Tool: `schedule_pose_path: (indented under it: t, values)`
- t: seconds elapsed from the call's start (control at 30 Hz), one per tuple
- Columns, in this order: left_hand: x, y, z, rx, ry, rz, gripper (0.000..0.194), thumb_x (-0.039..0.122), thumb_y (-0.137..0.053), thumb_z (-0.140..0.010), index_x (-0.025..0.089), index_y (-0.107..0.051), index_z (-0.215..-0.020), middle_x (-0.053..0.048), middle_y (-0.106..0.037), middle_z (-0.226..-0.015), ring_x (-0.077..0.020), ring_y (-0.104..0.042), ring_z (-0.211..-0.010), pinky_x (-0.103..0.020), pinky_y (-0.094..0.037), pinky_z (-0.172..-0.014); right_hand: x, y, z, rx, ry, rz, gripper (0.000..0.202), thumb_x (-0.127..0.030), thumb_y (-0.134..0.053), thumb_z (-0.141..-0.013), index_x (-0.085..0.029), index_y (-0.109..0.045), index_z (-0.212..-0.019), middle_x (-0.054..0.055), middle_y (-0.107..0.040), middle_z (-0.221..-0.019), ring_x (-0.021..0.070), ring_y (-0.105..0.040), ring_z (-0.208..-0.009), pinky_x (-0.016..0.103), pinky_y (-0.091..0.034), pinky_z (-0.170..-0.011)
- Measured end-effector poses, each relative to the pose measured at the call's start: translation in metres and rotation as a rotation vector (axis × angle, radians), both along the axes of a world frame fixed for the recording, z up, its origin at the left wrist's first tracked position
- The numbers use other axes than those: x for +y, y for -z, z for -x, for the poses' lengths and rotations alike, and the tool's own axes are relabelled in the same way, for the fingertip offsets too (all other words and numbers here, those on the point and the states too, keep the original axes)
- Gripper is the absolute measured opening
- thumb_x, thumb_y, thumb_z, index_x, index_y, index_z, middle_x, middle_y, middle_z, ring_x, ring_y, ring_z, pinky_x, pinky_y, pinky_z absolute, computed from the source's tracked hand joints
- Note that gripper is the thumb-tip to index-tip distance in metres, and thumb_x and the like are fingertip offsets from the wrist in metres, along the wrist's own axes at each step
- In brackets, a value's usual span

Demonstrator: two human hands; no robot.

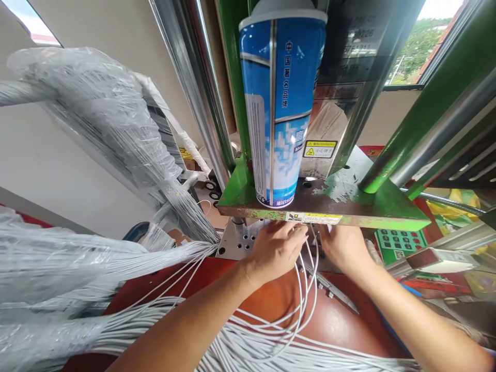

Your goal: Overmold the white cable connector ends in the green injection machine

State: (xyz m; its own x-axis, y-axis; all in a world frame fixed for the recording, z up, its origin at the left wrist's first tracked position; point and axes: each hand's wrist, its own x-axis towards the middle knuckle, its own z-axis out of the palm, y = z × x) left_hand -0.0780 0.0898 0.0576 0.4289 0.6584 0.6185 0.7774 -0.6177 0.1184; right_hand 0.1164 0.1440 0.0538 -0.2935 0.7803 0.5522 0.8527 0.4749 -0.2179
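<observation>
I see slim white cables [301,299] curving in loose loops beside my left hand [279,247], above the reddish table [333,320].

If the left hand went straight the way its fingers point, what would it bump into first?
Likely the white cables, right by the fingertips of the left hand; beyond them, probably the right hand, though depth under the green plate is unclear.

Left forearm [194,320], right forearm [418,315] angled inward; left hand [279,248] palm down, fingers bent; right hand [343,245] near, fingertips hidden.
</observation>
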Motion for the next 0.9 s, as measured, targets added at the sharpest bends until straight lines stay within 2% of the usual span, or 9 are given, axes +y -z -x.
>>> schedule_pose_path:
  t: [0.07, 0.13, 0.27, 0.4, 0.5, 0.6, 0.73, 0.8, 0.9]
  values:
    - [-0.005, -0.003, -0.002, 0.014, -0.035, 0.003, 0.022, 0.024, -0.048, -0.103, 0.016, -0.067, -0.111, -0.007, -0.070, -0.099, -0.0218, -0.067, -0.090, -0.036, -0.053, -0.082, -0.025, 0.005, 0.006, -0.080, 0.012, 0.031, 0.024, -0.026, -0.048, -0.100, -0.016, -0.068, -0.109, 0.013, -0.072, -0.100, 0.0266, -0.065, -0.090, 0.035, -0.047, -0.077]
    - [-0.009, -0.004, -0.004, 0.022, -0.056, 0.018, 0.022, 0.023, -0.048, -0.103, 0.016, -0.067, -0.110, -0.008, -0.069, -0.101, -0.0235, -0.065, -0.094, -0.038, -0.053, -0.085, -0.037, 0.008, 0.013, -0.182, 0.039, 0.076, 0.022, -0.020, -0.048, -0.097, -0.016, -0.068, -0.105, 0.011, -0.073, -0.093, 0.0233, -0.065, -0.082, 0.031, -0.042, -0.070]
    - [-0.012, -0.004, -0.006, 0.037, -0.088, 0.037, 0.020, 0.023, -0.049, -0.102, 0.016, -0.067, -0.105, -0.008, -0.068, -0.102, -0.0247, -0.063, -0.094, -0.040, -0.052, -0.086, -0.028, 0.013, 0.023, -0.260, 0.088, 0.108, 0.018, -0.014, -0.050, -0.092, -0.014, -0.068, -0.090, 0.010, -0.070, -0.077, 0.0212, -0.063, -0.070, 0.030, -0.035, -0.063]
    - [-0.012, 0.000, -0.006, 0.028, -0.133, 0.022, 0.020, 0.023, -0.050, -0.101, 0.017, -0.066, -0.110, -0.010, -0.068, -0.106, -0.0266, -0.062, -0.100, -0.043, -0.051, -0.090, -0.020, 0.011, 0.024, -0.271, 0.104, 0.104, 0.021, -0.014, -0.049, -0.094, -0.013, -0.068, -0.086, 0.010, -0.069, -0.071, 0.0206, -0.060, -0.064, 0.031, -0.031, -0.061]
    - [-0.014, 0.000, -0.007, 0.038, -0.163, 0.050, 0.023, 0.023, -0.049, -0.102, 0.017, -0.065, -0.117, -0.012, -0.068, -0.115, -0.0288, -0.060, -0.111, -0.047, -0.049, -0.097, -0.030, 0.002, 0.020, -0.278, 0.088, 0.087, 0.023, -0.022, -0.048, -0.100, -0.015, -0.070, -0.094, 0.010, -0.071, -0.081, 0.0221, -0.062, -0.071, 0.032, -0.035, -0.065]
    - [-0.016, 0.001, -0.009, 0.073, -0.189, 0.105, 0.026, 0.021, -0.049, -0.100, 0.017, -0.064, -0.121, -0.013, -0.066, -0.123, -0.0305, -0.057, -0.122, -0.050, -0.044, -0.106, -0.044, -0.005, 0.018, -0.276, 0.036, 0.000, 0.028, -0.027, -0.047, -0.103, -0.016, -0.069, -0.116, 0.015, -0.070, -0.109, 0.0303, -0.062, -0.098, 0.039, -0.042, -0.083]
    - [-0.018, 0.004, -0.012, 0.117, -0.228, 0.164, 0.035, 0.019, -0.049, -0.097, 0.015, -0.062, -0.129, -0.014, -0.064, -0.131, -0.0306, -0.054, -0.127, -0.054, -0.036, -0.116, -0.051, -0.002, 0.022, -0.289, -0.123, 0.029, 0.045, -0.016, -0.047, -0.097, -0.015, -0.054, -0.142, 0.015, -0.060, -0.137, 0.0339, -0.051, -0.122, 0.049, -0.035, -0.106]
    - [-0.017, 0.006, -0.013, 0.128, -0.256, 0.174, 0.040, 0.019, -0.048, -0.096, 0.015, -0.059, -0.135, -0.014, -0.063, -0.135, -0.0301, -0.052, -0.130, -0.054, -0.033, -0.119, -0.050, 0.002, 0.027, -0.294, -0.138, 0.052, 0.048, -0.013, -0.047, -0.096, -0.012, -0.052, -0.143, 0.014, -0.060, -0.138, 0.0336, -0.050, -0.124, 0.050, -0.032, -0.109]
    - [-0.015, 0.009, -0.016, 0.147, -0.283, 0.184, 0.044, 0.018, -0.047, -0.095, 0.014, -0.058, -0.138, -0.014, -0.062, -0.135, -0.0301, -0.052, -0.131, -0.053, -0.034, -0.119, -0.044, 0.004, 0.033, -0.314, -0.124, 0.050, 0.041, -0.014, -0.050, -0.095, -0.011, -0.058, -0.135, 0.014, -0.067, -0.123, 0.0330, -0.056, -0.112, 0.047, -0.037, -0.100]
